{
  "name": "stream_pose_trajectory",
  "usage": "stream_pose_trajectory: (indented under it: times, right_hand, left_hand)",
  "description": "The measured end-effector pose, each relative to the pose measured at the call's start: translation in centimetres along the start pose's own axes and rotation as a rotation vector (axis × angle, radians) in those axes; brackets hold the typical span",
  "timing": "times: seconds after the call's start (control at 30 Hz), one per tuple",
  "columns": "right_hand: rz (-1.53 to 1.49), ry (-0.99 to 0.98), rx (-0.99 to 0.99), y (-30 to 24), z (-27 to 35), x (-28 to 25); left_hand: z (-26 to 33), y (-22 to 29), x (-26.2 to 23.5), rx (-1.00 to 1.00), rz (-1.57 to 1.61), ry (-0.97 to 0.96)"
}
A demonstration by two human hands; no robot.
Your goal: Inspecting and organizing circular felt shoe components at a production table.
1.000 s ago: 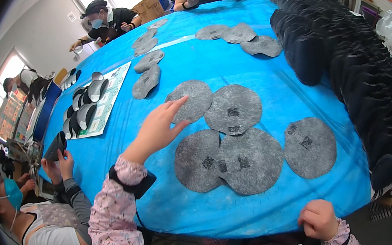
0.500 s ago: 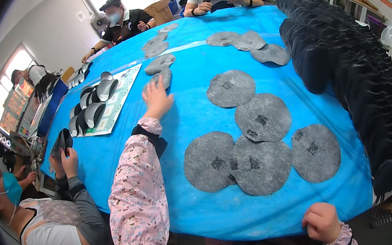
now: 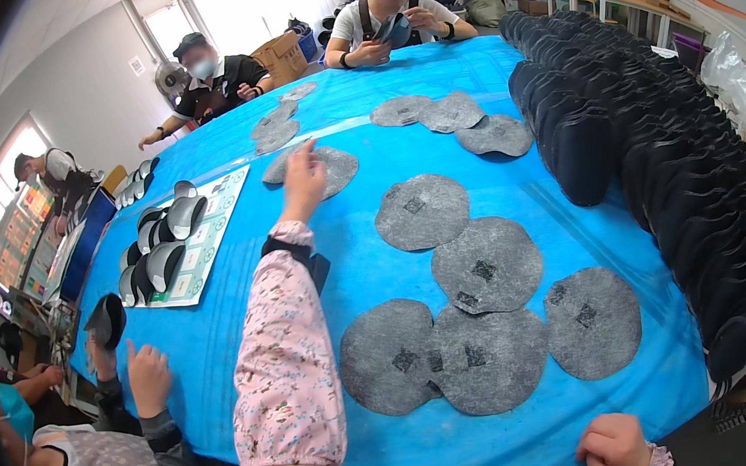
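My left hand reaches far across the blue table cover, fingers stretched out over two overlapping grey felt-like rounds. One grey round shows to the right of the fingers, the other to their left. Whether the fingertips press on them, I cannot tell. Near the table's front edge rests my right hand, its fingers curled with nothing visible in them. Between my hands lie several larger-looking grey rounds with dark square patches: one at the left, one in the middle and one at the right.
Long rows of dark curved visor-shaped pieces line the table's right side. A white-green sheet at left bears silver-and-black curved pieces. At near left a co-worker holds a dark curved piece; across the table another person handles one.
My view has shifted. My left hand is now over the pair of grey rounds, which lie wider apart. The co-worker at left has taken one hand off the dark piece.
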State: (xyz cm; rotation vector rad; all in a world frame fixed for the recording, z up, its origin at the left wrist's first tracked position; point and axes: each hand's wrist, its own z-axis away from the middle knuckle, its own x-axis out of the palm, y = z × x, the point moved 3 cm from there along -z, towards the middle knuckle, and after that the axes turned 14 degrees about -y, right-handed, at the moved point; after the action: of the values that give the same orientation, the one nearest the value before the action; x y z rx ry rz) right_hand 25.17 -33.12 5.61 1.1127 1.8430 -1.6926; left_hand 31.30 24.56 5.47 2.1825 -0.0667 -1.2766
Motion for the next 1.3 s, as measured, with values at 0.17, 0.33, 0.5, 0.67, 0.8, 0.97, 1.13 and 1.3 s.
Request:
stream_pose_trajectory:
  times: [0.17, 0.33, 0.5, 0.67, 0.8, 0.97, 1.13, 1.3]
  right_hand:
    - [-0.03, -0.024, -0.055, -0.2, -0.6, 0.4]
    - [-0.012, -0.033, -0.074, -0.6, -0.4, 0.5]
    - [0.038, -0.021, -0.03, -0.7, -0.2, 0.8]
    - [0.093, 0.009, -0.015, -0.8, 0.0, 0.8]
    - [0.138, 0.045, -0.001, 0.9, 0.1, 1.8]
    - [0.151, 0.057, -0.007, 1.0, 0.0, 1.9]
    - [0.172, 0.058, -0.012, 0.3, -0.1, 1.6]
    - [0.126, 0.007, -0.002, -1.2, -0.3, 1.4]
  left_hand:
    - [8.6, -7.5, -8.4, -0.697, -0.552, 0.024]
    - [18.9, -11.0, -14.3, -1.123, -0.653, -0.299]
    - [22.1, -9.7, -13.2, -0.981, -0.65, -0.35]
    - [22.8, -10.1, -15.1, -0.612, -0.874, -0.237]
    - [23.4, -14.1, -15.7, -0.648, -0.823, -0.154]
    - [22.1, -14.3, -15.2, -0.672, -0.956, -0.28]
    - [21.0, -10.9, -11.7, -0.983, -1.031, -0.677]
    - [24.1, -7.0, -11.5, -1.084, -1.026, -0.875]
